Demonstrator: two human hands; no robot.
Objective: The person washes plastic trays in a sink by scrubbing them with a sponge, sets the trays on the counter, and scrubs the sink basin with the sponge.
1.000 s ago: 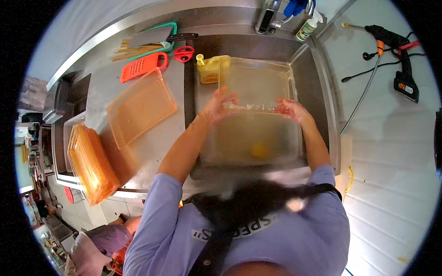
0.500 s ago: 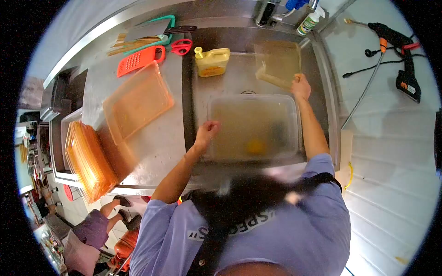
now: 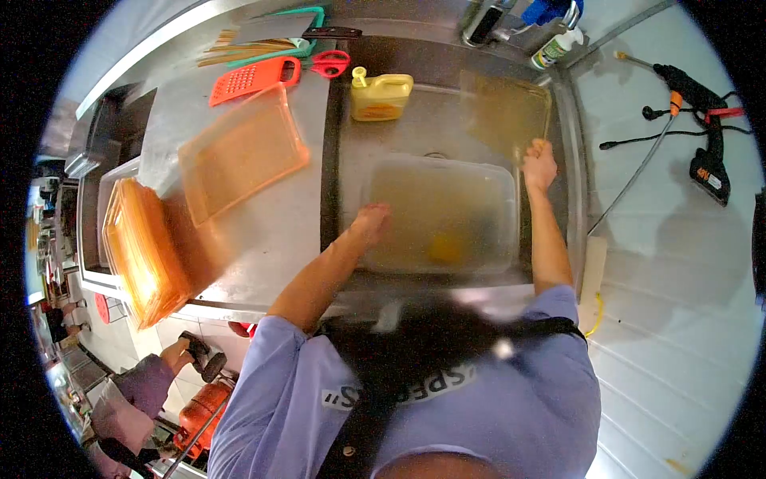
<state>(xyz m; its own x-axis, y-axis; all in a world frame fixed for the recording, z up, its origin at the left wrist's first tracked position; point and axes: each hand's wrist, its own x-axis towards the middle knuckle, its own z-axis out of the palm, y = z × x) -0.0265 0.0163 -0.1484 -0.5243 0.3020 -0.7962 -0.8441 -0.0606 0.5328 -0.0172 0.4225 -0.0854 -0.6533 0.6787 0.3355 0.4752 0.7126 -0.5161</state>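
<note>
My right hand [image 3: 540, 165] grips the near right corner of a translucent rectangular plastic lid [image 3: 504, 112], which is tilted over the back right of the sink. At the left side of a clear plastic tub [image 3: 437, 176], my left hand [image 3: 370, 223] has its fingers curled in; whether they hold anything is hidden. Cloudy liquid fills the tub, and a blurred yellow object [image 3: 445, 247] shows through it. Behind the tub stands a yellow jug [image 3: 381, 99] with a handle and a spout.
Left of the sink [image 3: 330, 184], an orange-tinted lid [image 3: 243, 156] lies near a stack of similar lids [image 3: 148, 255]. Farther back are a red grater [image 3: 254, 81], red scissors [image 3: 330, 64] and a knife [image 3: 331, 33]. A spray bottle [image 3: 556, 48] stands by the tap.
The view has shifted a little. My right hand has moved slightly with the lid, whose tilt has changed. My left hand stays by the tub's left side, a bit farther over its edge.
</note>
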